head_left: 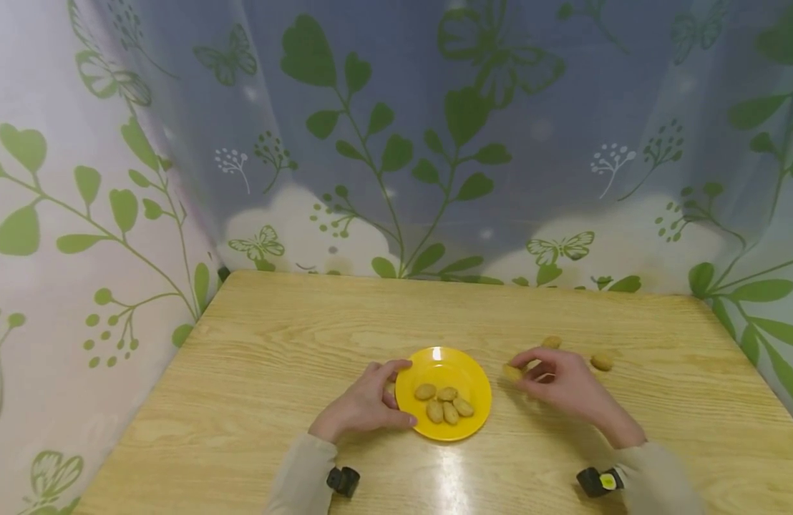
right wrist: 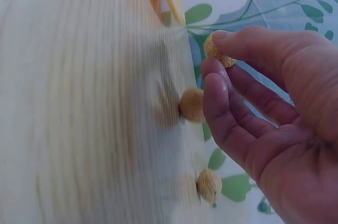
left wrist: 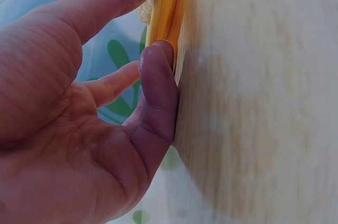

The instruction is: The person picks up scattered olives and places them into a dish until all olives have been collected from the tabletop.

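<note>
A yellow plate (head_left: 475,372) lies on the table with several light-brown, nut-like pieces (head_left: 451,413) on it. My left hand (head_left: 364,403) grips the plate's left rim, thumb near the front and fingers behind; in the left wrist view the hand (left wrist: 105,123) touches the plate's edge (left wrist: 168,2). To the right of the plate, my right hand (head_left: 564,383) pinches one brown piece (head_left: 513,372) between thumb and fingertips. The right wrist view shows that piece (right wrist: 219,50) held above the table by the hand (right wrist: 280,102).
Two more brown pieces lie on the wooden table (head_left: 274,343), one behind my right hand (head_left: 552,342) and one to its right (head_left: 601,361). A curtain with green leaves and butterflies (head_left: 396,154) hangs behind the table and along its sides.
</note>
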`<state>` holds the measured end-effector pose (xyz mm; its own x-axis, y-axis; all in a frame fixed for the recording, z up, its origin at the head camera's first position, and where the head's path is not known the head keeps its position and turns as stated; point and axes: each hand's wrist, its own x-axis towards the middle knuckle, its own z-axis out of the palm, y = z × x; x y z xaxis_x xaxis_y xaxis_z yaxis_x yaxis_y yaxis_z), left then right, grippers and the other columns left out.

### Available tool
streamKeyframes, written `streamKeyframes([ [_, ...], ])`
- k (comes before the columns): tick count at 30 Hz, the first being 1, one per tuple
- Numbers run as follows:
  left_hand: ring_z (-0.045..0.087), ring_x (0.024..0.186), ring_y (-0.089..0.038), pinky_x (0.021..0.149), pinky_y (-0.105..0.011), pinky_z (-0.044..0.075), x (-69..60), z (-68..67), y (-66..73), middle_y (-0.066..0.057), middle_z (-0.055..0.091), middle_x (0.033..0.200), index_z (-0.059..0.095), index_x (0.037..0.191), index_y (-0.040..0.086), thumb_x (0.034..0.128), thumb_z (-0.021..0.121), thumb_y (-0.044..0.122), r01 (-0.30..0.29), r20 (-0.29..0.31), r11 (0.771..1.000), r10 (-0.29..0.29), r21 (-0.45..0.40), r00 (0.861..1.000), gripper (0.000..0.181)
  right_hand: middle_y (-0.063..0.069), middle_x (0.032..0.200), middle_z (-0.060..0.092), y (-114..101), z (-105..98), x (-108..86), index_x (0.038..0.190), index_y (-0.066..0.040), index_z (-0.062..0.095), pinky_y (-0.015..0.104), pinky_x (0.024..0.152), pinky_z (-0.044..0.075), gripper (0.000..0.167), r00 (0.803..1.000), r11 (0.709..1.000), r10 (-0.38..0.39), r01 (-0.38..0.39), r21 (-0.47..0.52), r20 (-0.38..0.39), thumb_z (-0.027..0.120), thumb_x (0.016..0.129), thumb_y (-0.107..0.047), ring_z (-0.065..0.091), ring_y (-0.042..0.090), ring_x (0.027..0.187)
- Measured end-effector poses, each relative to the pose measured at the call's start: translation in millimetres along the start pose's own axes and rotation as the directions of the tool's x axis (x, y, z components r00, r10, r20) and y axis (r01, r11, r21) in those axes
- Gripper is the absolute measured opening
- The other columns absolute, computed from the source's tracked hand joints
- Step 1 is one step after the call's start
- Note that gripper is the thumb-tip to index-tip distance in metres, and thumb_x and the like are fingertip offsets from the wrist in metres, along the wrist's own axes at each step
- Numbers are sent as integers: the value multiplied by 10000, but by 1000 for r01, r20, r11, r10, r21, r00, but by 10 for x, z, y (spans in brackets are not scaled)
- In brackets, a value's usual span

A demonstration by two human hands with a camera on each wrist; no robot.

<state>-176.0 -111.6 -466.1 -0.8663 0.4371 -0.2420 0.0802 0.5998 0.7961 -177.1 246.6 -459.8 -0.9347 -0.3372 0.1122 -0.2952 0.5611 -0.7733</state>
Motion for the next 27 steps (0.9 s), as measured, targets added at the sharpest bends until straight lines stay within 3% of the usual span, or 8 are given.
streamKeyframes([
  [6,601,866,-142,779,-266,509,14,3,-9,-117,459,1323,432,1538,211,787,896,290,2,-1,1000,-2,-6,1000,886,119,1096,748,-38,101,78,1117,-120,743,258,671,587,261,1000,1000,-27,27,-5,3,785,871,-46,702,66,847],
  [15,598,847,-146,776,-275,505,-2,-2,-9,-147,456,1329,436,1534,198,788,896,284,-8,-2,1000,8,2,1000,881,99,1116,743,-90,175,145,1125,-129,740,244,751,578,245,999,1000,18,-17,-18,29,783,886,-98,708,119,876],
  [21,600,845,-141,774,-268,505,-1,-3,0,-145,454,1315,430,1537,193,794,891,279,-5,3,1000,5,2,1000,879,83,1123,740,-124,230,178,1125,-155,740,248,737,574,246,999,999,35,-35,4,38,788,887,-116,703,105,878],
  [27,606,842,-141,774,-269,510,-9,0,-1,-148,456,1307,432,1536,181,790,893,269,-8,0,1000,8,1,1000,881,103,1103,746,-142,285,217,1106,-122,744,245,728,579,241,999,1000,-10,9,20,42,800,874,-93,710,115,866],
])
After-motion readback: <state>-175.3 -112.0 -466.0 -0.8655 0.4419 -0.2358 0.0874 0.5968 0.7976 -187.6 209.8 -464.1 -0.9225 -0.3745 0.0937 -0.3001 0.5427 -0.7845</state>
